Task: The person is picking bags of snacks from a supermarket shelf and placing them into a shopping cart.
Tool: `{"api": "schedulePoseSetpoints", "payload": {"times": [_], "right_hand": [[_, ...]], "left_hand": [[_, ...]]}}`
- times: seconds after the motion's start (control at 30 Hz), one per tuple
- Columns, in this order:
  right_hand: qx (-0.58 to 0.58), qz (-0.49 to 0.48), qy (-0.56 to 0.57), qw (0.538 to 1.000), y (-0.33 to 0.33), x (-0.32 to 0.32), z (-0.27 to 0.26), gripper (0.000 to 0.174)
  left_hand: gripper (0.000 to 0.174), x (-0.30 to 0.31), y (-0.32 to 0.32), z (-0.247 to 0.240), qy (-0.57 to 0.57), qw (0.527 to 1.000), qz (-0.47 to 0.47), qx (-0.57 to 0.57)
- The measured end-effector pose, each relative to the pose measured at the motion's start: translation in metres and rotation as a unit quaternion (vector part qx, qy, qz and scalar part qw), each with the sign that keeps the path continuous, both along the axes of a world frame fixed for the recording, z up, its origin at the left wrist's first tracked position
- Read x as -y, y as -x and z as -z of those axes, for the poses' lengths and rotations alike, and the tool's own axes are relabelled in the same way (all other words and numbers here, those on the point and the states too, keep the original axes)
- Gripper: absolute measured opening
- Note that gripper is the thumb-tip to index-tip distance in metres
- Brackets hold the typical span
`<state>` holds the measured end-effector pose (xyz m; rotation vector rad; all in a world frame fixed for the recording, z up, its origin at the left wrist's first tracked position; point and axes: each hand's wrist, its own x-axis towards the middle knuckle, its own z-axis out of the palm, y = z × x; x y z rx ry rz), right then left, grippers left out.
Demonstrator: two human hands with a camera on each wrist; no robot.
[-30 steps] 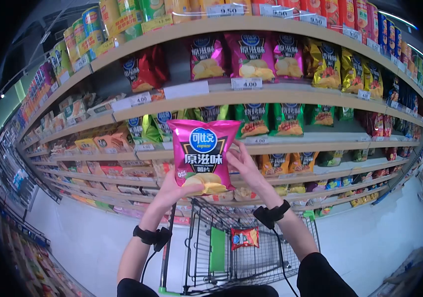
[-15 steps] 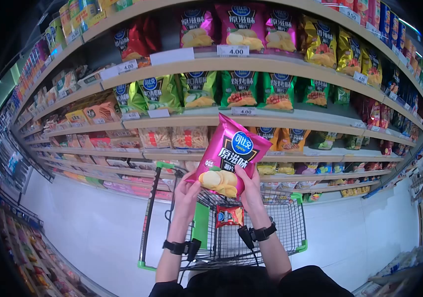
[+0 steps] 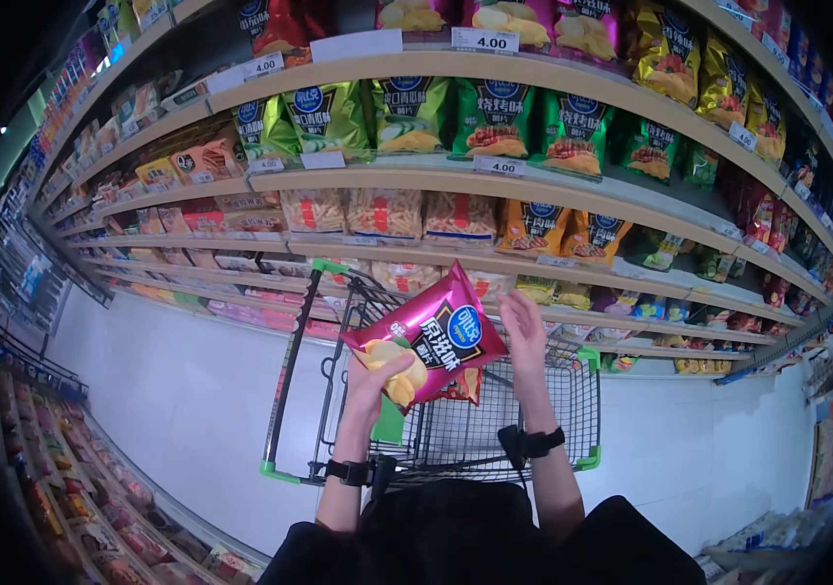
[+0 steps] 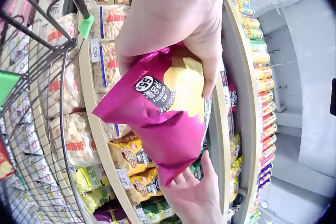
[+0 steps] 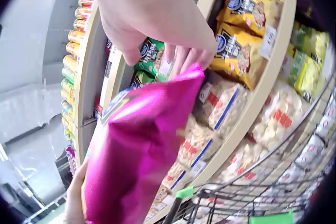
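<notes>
A pink bag of potato chips (image 3: 441, 336) is held tilted over the shopping cart (image 3: 577, 390). My left hand (image 3: 366, 390) grips it by its lower left end, the thumb lying across the printed front. Beside the bag's right edge is my right hand (image 3: 526, 336), its fingers loosely bent and holding nothing. In the left wrist view those right fingers (image 4: 197, 187) are spread right at the bag's far corner. From the right wrist, the plain pink back of the bag (image 5: 142, 145) shows below the hand.
A red chip bag (image 3: 470, 383) lies in the cart, partly hidden behind the pink one. Ahead, shelves carry green chip bags (image 3: 495, 117), orange bags (image 3: 534, 226) and clear snack packs (image 3: 384, 213). Another stocked shelf (image 3: 95, 487) stands at the lower left.
The pink bag has come down and tilted further over the cart. My right hand has let go of its right side, while the left keeps hold. The head view has tipped downward.
</notes>
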<state>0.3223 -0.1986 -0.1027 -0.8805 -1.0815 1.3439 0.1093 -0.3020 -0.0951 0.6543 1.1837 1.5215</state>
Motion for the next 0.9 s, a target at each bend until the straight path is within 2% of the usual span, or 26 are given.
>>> {"api": "schedulePoseSetpoints", "payload": {"times": [0.03, 0.13, 0.17, 0.3, 0.4, 0.43, 0.57, 0.67, 0.9], "right_hand": [[0.068, -0.03, -0.017, 0.997, -0.004, -0.004, -0.004, 0.04], [0.068, -0.108, 0.052, 0.99, -0.004, -0.002, -0.013, 0.03], [0.052, -0.105, 0.076, 0.99, -0.003, -0.002, -0.007, 0.026], [0.006, -0.042, 0.058, 0.997, -0.004, -0.001, 0.033, 0.022], [0.011, 0.021, 0.043, 0.999, -0.004, 0.005, 0.043, 0.022], [0.007, 0.027, 0.046, 0.999, -0.004, 0.006, 0.042, 0.022], [-0.006, 0.057, 0.057, 0.997, -0.004, 0.011, 0.039, 0.021], [-0.009, 0.044, 0.048, 0.998, -0.003, 0.017, 0.039, 0.02], [0.042, 0.046, -0.02, 0.998, 0.001, 0.025, 0.03, 0.015]], "left_hand": [[0.041, 0.0, 0.005, 0.002, 0.004, 1.0, 0.024, -0.01], [0.046, -0.003, 0.008, 0.004, 0.029, 0.994, 0.092, -0.052], [0.044, -0.004, 0.006, 0.008, 0.032, 0.992, 0.101, -0.07], [0.036, -0.007, -0.003, 0.02, 0.047, 0.997, 0.021, -0.062], [0.034, -0.005, -0.008, 0.037, -0.03, 0.995, -0.007, 0.091], [0.035, -0.002, -0.016, 0.024, -0.046, 0.987, -0.016, 0.153], [0.028, 0.003, -0.015, 0.055, -0.073, 0.988, -0.071, 0.12], [0.017, 0.006, -0.012, 0.062, -0.086, 0.984, -0.116, 0.1], [0.011, 0.006, -0.007, 0.057, -0.071, 0.967, -0.202, 0.137]]}}
